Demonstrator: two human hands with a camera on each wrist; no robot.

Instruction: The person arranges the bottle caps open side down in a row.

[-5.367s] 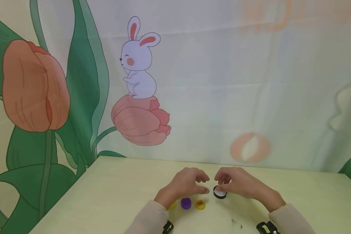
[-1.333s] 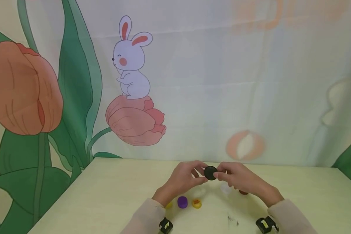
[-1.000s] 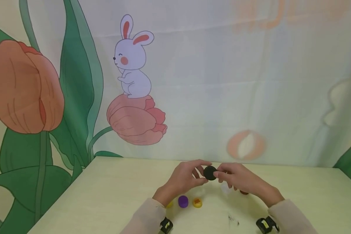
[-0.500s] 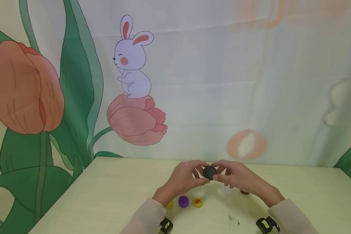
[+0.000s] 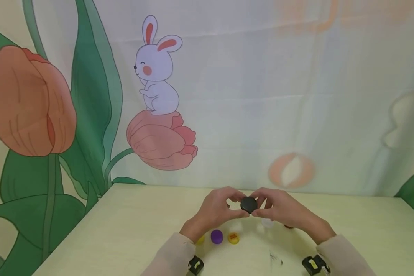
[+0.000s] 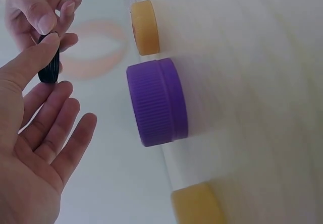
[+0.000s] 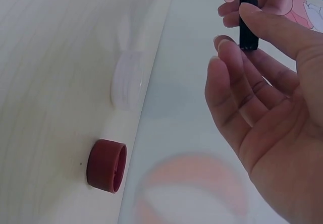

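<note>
Round black plastic cap [image 5: 249, 205] sits between your left hand [image 5: 215, 209] and right hand [image 5: 281, 208], each grip pinching its edge above the pale wood-grained counter [image 5: 141, 218], probably keeping its face toward you.

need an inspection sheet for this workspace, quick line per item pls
surface: pale table, with a few dark marks towards the near side
job's things: black cap, held up off the table
clutter: purple cap, printed yellow cap and second yellow cap towards the left; clear cap and red cap, open side up, towards the right
grippers: bare hands; left hand and right hand pinch the black cap from opposite sides
cables: nothing seen
surroundings: backdrop behind the table, printed with a rabbit and tulips
</note>
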